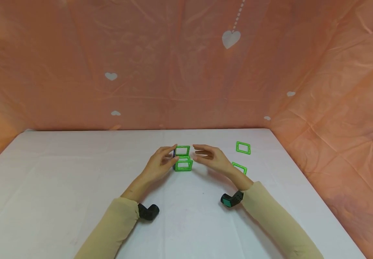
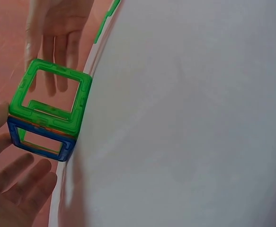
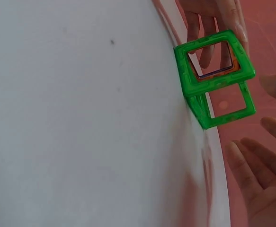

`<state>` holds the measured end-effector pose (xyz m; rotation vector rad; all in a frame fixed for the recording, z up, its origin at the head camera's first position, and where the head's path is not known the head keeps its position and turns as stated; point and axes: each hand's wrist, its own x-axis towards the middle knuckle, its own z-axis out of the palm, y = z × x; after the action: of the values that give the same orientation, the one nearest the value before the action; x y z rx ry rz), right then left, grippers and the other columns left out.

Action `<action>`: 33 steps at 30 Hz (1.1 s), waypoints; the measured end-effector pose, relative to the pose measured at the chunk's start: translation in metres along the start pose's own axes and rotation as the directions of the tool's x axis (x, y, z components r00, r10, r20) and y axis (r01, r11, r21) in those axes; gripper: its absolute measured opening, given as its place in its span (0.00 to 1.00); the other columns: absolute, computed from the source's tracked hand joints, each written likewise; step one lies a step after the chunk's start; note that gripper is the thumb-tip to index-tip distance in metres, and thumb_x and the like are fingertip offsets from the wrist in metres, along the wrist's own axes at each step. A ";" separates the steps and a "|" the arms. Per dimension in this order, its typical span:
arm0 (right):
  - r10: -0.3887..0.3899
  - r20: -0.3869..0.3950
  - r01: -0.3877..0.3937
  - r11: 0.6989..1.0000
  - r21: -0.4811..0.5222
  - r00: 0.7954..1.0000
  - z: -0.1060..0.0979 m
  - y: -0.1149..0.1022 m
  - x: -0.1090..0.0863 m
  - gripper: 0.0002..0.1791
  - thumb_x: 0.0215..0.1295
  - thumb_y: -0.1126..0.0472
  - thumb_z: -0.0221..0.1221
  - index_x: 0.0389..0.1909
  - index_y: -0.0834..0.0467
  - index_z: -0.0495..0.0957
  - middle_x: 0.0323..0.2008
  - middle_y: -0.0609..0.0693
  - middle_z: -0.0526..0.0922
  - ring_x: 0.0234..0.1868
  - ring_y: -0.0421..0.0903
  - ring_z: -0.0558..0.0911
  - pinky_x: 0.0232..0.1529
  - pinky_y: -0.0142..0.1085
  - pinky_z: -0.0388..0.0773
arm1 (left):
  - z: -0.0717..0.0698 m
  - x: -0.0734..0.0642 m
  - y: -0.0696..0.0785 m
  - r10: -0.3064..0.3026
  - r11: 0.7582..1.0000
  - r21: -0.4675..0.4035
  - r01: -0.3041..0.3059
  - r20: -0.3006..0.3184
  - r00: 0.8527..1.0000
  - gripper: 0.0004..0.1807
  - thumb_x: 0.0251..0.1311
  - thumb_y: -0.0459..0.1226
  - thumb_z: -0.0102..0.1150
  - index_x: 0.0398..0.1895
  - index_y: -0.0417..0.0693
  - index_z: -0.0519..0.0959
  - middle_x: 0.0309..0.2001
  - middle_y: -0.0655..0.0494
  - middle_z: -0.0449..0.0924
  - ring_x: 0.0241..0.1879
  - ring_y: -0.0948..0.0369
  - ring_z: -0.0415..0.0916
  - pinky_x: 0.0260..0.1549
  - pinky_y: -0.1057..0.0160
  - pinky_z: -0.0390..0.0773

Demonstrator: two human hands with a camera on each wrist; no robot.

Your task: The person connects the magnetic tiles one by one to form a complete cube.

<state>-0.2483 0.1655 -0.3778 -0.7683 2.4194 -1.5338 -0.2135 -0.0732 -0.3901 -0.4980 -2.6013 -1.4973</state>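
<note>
Two beige sleeves (image 1: 112,223) lie nearest the camera, one either side of the cube (image 2: 45,122), each bearing one black wrist device (image 1: 148,212); any writing there is too small to read. Left of the cube, the left hand (image 1: 156,163) holds its side between thumb and fingers. It stands on the white-covered counter (image 1: 60,198), made of square frames: at least three green, one blue frame (image 2: 67,149) on its left, with orange edging (image 3: 235,61) just inside. Behind the cube hangs an orange backdrop (image 1: 173,64) bearing five whole white hearts (image 1: 231,39) and part of a sixth. Just right of the cube, the right hand (image 1: 213,157) is wide, touching nothing. Farther right of the cube lie two loose green frames (image 1: 237,146), the nearer partly hidden by the right forearm (image 1: 241,180).
</note>
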 end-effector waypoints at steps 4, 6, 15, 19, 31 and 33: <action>-0.023 -0.022 0.023 1.000 -0.018 0.999 -0.005 0.002 -0.007 0.28 0.63 0.64 0.61 0.64 0.66 0.68 0.63 0.64 0.72 0.63 0.58 0.73 0.59 0.47 0.74 | 0.001 0.000 -0.002 -0.021 1.000 -0.019 0.021 0.006 1.000 0.28 0.65 0.37 0.57 0.68 0.42 0.67 0.61 0.39 0.71 0.56 0.43 0.75 0.56 0.47 0.74; -0.027 -0.032 0.027 0.999 -0.028 0.999 -0.008 0.003 -0.010 0.28 0.63 0.64 0.61 0.64 0.67 0.68 0.63 0.64 0.72 0.63 0.58 0.73 0.59 0.47 0.74 | 0.001 0.000 -0.003 -0.033 0.999 -0.037 0.034 0.010 0.999 0.28 0.65 0.38 0.57 0.68 0.43 0.67 0.62 0.40 0.70 0.56 0.42 0.74 0.56 0.47 0.74; 0.019 -0.061 -0.025 0.995 -0.094 0.998 -0.025 0.009 -0.027 0.29 0.63 0.62 0.61 0.64 0.65 0.68 0.63 0.64 0.72 0.59 0.60 0.77 0.57 0.48 0.76 | 0.001 0.000 -0.005 -0.048 0.995 -0.086 0.051 0.034 0.998 0.29 0.66 0.39 0.57 0.69 0.43 0.65 0.66 0.38 0.67 0.60 0.42 0.71 0.58 0.47 0.72; 0.006 -0.083 -0.018 0.988 -0.152 0.997 -0.032 0.008 -0.034 0.28 0.63 0.61 0.62 0.64 0.64 0.69 0.63 0.62 0.72 0.59 0.60 0.76 0.58 0.50 0.74 | 0.000 0.000 -0.005 -0.050 0.993 -0.103 0.055 0.046 0.998 0.29 0.66 0.38 0.57 0.69 0.45 0.65 0.66 0.39 0.67 0.59 0.44 0.73 0.56 0.48 0.74; 0.056 -0.161 -0.102 0.951 -0.291 0.985 -0.046 0.016 -0.051 0.29 0.60 0.55 0.65 0.62 0.59 0.73 0.62 0.58 0.73 0.60 0.60 0.74 0.59 0.55 0.70 | -0.002 -0.001 -0.005 -0.051 0.994 -0.094 0.057 0.062 0.997 0.29 0.66 0.39 0.56 0.70 0.45 0.64 0.67 0.38 0.64 0.61 0.43 0.71 0.57 0.49 0.73; 0.053 -0.168 -0.105 0.942 -0.318 0.984 -0.047 0.017 -0.053 0.29 0.58 0.56 0.66 0.61 0.60 0.73 0.63 0.59 0.73 0.62 0.61 0.72 0.61 0.57 0.68 | -0.002 0.000 -0.005 -0.055 0.994 -0.092 0.060 0.064 0.996 0.29 0.67 0.39 0.56 0.70 0.46 0.64 0.67 0.38 0.64 0.61 0.43 0.71 0.57 0.49 0.73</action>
<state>-0.2275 0.2357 -0.3778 -0.6120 2.8287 -1.2207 -0.2150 -0.0776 -0.3928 -0.4898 -2.6226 -1.6538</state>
